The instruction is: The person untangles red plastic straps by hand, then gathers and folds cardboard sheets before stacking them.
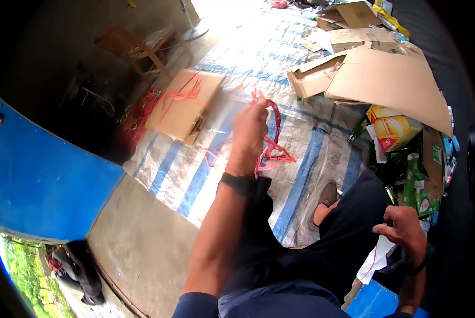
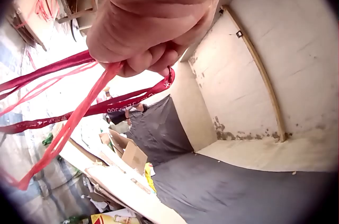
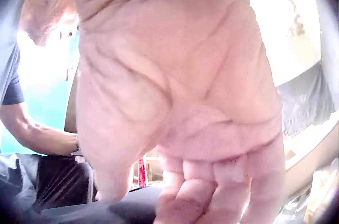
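Observation:
My left hand [image 1: 249, 126] is held out over the striped sheet with its fingers curled tightly. It grips a bunch of red plastic strings [image 2: 62, 138] together with a dark red ribbon [image 2: 117, 105] that carries white print. In the head view the loose strings hang below the fist and to its right. My right hand [image 1: 405, 225] is beside my right knee, holding nothing. Its palm faces the right wrist camera, fingers loosely bent. To the left of my left hand lies a flat cardboard bundle [image 1: 206, 87] tied with red string.
A blue-and-white striped sheet [image 1: 306, 159] covers the floor. Flattened cardboard [image 1: 391, 79], a yellow carton [image 1: 396, 130] and green cartons [image 1: 420, 188] pile up on the right. More red string [image 1: 136, 119] lies beside the bundle. A wooden chair [image 1: 134, 47] and a blue panel [image 1: 46, 172] stand left.

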A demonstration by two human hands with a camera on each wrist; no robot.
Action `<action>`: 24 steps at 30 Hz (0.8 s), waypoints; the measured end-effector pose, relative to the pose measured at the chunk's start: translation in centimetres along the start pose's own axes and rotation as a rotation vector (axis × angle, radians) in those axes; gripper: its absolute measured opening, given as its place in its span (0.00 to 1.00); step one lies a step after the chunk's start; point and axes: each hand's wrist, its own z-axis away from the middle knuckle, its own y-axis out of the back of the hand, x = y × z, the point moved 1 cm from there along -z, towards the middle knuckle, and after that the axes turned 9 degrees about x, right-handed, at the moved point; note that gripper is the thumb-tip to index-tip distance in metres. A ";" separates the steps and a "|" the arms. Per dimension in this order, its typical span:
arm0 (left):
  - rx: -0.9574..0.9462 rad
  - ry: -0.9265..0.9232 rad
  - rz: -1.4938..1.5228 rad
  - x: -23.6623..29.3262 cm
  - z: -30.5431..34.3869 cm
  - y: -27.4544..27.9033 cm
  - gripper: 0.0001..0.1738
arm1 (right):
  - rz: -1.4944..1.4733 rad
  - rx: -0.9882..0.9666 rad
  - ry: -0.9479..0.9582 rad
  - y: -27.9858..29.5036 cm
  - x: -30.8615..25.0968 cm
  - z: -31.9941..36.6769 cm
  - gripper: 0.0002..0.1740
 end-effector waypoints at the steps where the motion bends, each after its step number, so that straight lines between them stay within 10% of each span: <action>1: -0.010 -0.001 0.002 0.1 0.2 0.1 0.12 | -0.042 0.006 -0.012 -0.4 0.1 0.5 0.22; 24: -0.016 -0.106 -0.157 3.5 -0.2 4.7 0.09 | -0.394 0.140 0.001 -4.5 -0.5 2.8 0.18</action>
